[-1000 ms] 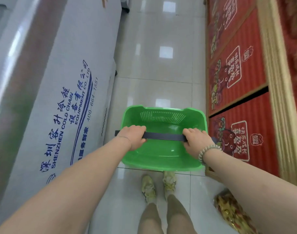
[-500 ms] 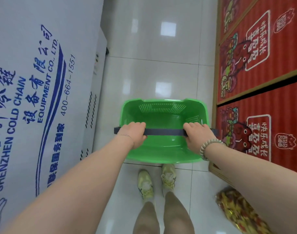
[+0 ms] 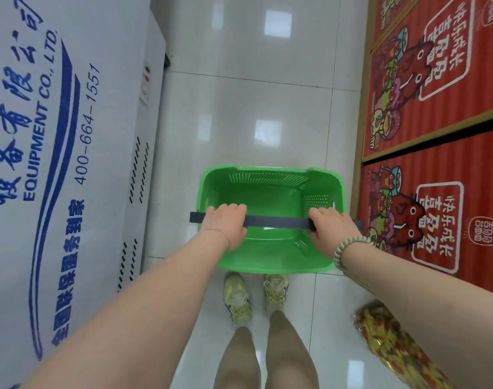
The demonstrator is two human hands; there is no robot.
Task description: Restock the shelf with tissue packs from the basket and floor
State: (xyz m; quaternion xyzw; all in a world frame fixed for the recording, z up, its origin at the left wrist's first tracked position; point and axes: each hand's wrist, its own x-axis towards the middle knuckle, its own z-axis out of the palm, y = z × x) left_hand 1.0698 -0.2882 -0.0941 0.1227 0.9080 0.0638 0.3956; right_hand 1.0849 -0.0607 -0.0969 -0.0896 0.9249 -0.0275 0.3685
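A green plastic basket (image 3: 267, 197) hangs in front of my legs over the tiled floor, and nothing shows inside it. A dark grey handle bar (image 3: 277, 221) spans its top. My left hand (image 3: 228, 224) grips the bar near its left end. My right hand (image 3: 333, 230), with a bead bracelet on the wrist, grips the bar near its right end. No tissue packs are in view.
A white freezer cabinet (image 3: 65, 164) with blue lettering lines the left side. Red printed panels (image 3: 436, 136) with wooden edging line the right. A shiny gold and red packet (image 3: 385, 338) lies on the floor at lower right. The glossy tile aisle (image 3: 253, 80) runs ahead between them.
The view has tilted down and moved forward along the aisle, so the freezer and red panels look closer. Both hands keep the same grip on the basket handle.
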